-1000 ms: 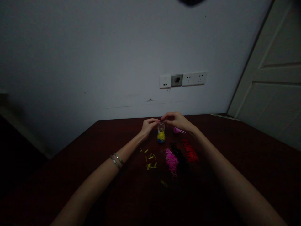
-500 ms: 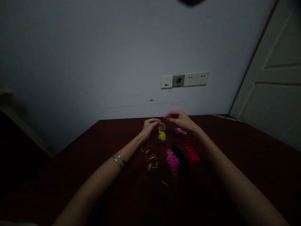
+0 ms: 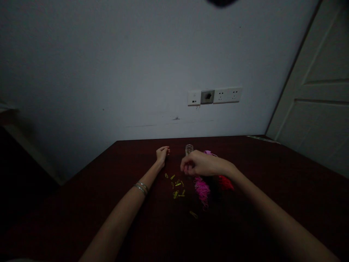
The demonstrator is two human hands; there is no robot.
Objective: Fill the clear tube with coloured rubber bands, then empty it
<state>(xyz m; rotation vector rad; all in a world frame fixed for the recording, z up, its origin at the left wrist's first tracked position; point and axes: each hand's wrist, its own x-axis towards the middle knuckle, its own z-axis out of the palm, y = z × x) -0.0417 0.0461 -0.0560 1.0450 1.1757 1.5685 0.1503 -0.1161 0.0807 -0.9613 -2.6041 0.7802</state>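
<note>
Both hands have left the mouth of the clear jar (image 3: 189, 148), where they met half a second earlier. The left hand (image 3: 163, 154) is now well apart from it, on the left, its fingers curled; whether the fingertips meet cannot be told. The right hand (image 3: 195, 163) has come down and nearer the wearer, above the loose yellow bands' right side, fingers bent downward; it is too dim to tell whether they are together or hold anything.

The jar stands upright on the dark red table (image 3: 131, 154), its open rim showing, but the right hand hides its lower part and the yellow and blue contents seen before. The pink cap (image 3: 207, 152) behind the right wrist is partly covered, as are the pink bands (image 3: 202, 191) and red bands (image 3: 225, 182). The black bands (image 3: 215, 189) between them nearly vanish into the shadow. The yellow bands (image 3: 176, 194) lie scattered as before.
</note>
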